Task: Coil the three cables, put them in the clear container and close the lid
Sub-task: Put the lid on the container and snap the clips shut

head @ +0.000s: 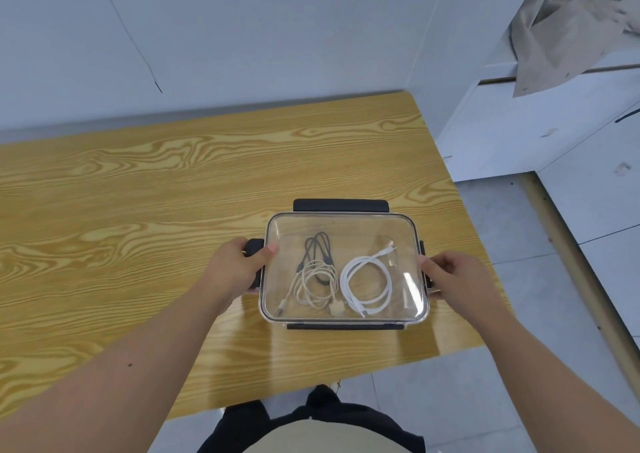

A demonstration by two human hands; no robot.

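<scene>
Both hands at the short sides of the clear container [420,300], lid [346,222] already on.

The black [320,245], cream [317,284] and white cable [367,284] lay coiled inside. The left hand [235,271] gripped the left latch [254,246], thumb on the lid; the right hand [450,278] curled over the right latch. The far latch [339,205] stood open, equally distant from both hands.

Bare left hand [232,270] and right hand [456,277], forearms uncovered and sleeveless in view, dark trousers, pale beige top at bottom edge
</scene>
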